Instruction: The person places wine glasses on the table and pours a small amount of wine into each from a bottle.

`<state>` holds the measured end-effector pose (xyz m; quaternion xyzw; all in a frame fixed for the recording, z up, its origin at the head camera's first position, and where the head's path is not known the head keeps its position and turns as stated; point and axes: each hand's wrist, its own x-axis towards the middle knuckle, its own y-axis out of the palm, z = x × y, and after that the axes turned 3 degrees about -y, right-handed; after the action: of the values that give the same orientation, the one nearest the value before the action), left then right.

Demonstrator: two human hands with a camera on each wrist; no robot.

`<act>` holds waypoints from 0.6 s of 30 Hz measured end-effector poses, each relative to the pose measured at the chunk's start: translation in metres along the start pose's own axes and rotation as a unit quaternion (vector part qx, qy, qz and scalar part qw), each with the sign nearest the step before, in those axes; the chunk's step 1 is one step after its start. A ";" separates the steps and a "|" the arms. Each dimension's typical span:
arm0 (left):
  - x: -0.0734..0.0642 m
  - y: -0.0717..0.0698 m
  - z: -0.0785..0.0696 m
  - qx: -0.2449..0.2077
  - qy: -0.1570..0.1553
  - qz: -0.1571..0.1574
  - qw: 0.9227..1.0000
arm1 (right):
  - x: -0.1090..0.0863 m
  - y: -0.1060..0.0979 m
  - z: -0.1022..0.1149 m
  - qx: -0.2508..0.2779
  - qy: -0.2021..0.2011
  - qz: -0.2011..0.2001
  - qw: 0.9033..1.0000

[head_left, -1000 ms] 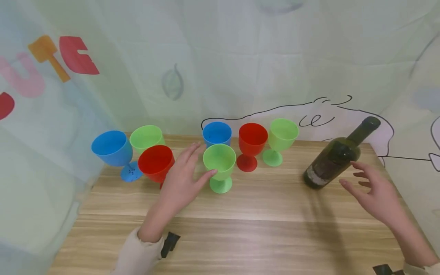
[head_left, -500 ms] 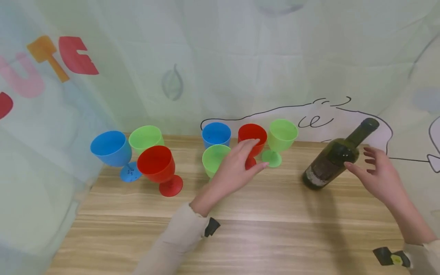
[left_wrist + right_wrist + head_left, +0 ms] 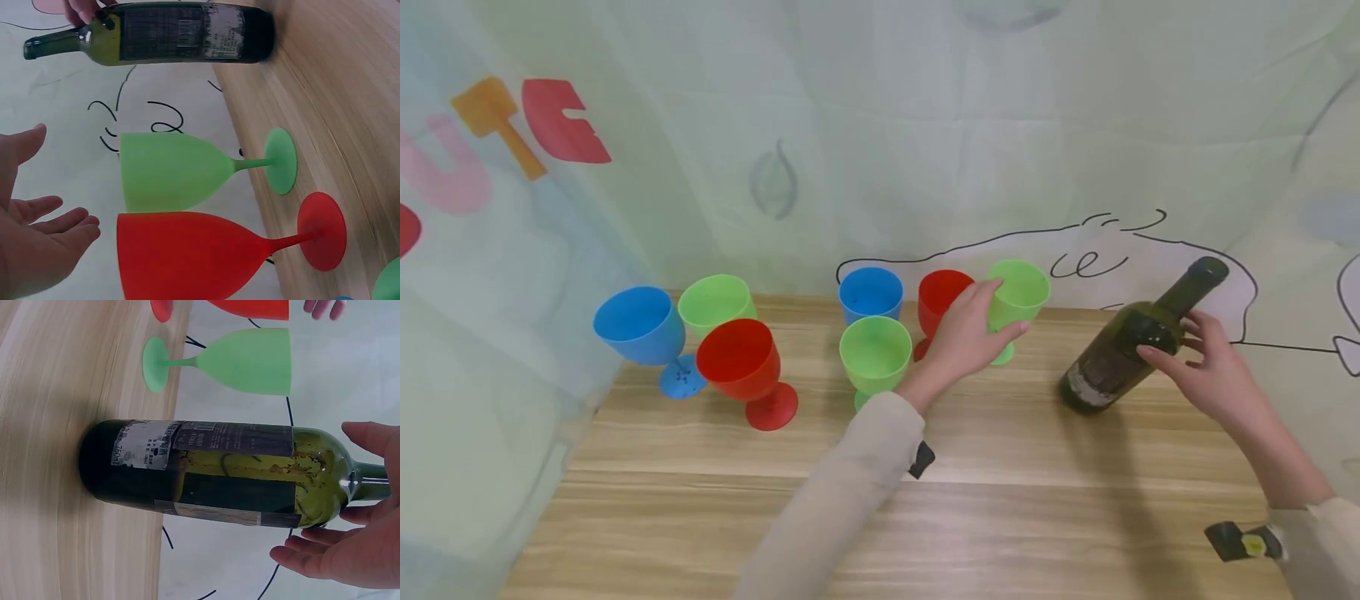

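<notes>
My left hand (image 3: 962, 337) reaches over the red goblet (image 3: 934, 304), its fingers spread beside the rim of the rightmost green goblet (image 3: 1026, 292). In the left wrist view, a gap shows between that hand (image 3: 44, 231) and both goblets, which stand upright. My right hand (image 3: 1213, 375) is at the shoulder of a dark green wine bottle (image 3: 1123, 354), with thumb in front and fingers behind. Seen from the right wrist, the fingers (image 3: 306, 553) lie loosely along the bottle's underside in the picture, the thumb off the glass. The bottle stands on the table.
Left of my left hand stand a blue goblet (image 3: 868, 292) and a green goblet (image 3: 876, 350). Further left are a second blue goblet (image 3: 636, 321), a green one (image 3: 715, 300) and a red one (image 3: 741, 358). A printed cloth (image 3: 887, 150) hangs behind the wooden table (image 3: 1000, 517).
My left hand has moved right, from between the goblet groups, past the front green goblet, to the rightmost pair. My right hand has come closer around the bottle's shoulder. The goblets and bottle stay put.
</notes>
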<state>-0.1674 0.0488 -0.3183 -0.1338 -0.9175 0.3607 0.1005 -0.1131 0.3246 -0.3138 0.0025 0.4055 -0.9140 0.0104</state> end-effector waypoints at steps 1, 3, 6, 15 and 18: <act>0.003 0.002 0.000 0.003 0.001 -0.006 1.000 | 0.001 0.000 0.000 0.000 0.001 0.002 1.000; 0.008 0.006 -0.001 0.004 0.006 -0.019 1.000 | 0.002 0.001 0.000 -0.002 0.004 0.003 1.000; 0.016 0.012 -0.002 0.013 0.018 -0.040 0.999 | 0.003 0.002 -0.001 -0.005 0.007 0.001 1.000; 0.033 0.028 -0.007 0.139 -0.001 -0.058 0.989 | 0.006 0.005 -0.005 0.006 0.002 -0.014 1.000; 0.036 0.032 -0.007 0.189 -0.017 -0.045 0.981 | 0.006 0.006 -0.005 0.009 -0.003 -0.019 1.000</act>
<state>-0.1940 0.0870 -0.3321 -0.0649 -0.8395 0.5249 0.1240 -0.1189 0.3244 -0.3215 -0.0082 0.3973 -0.9176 -0.0056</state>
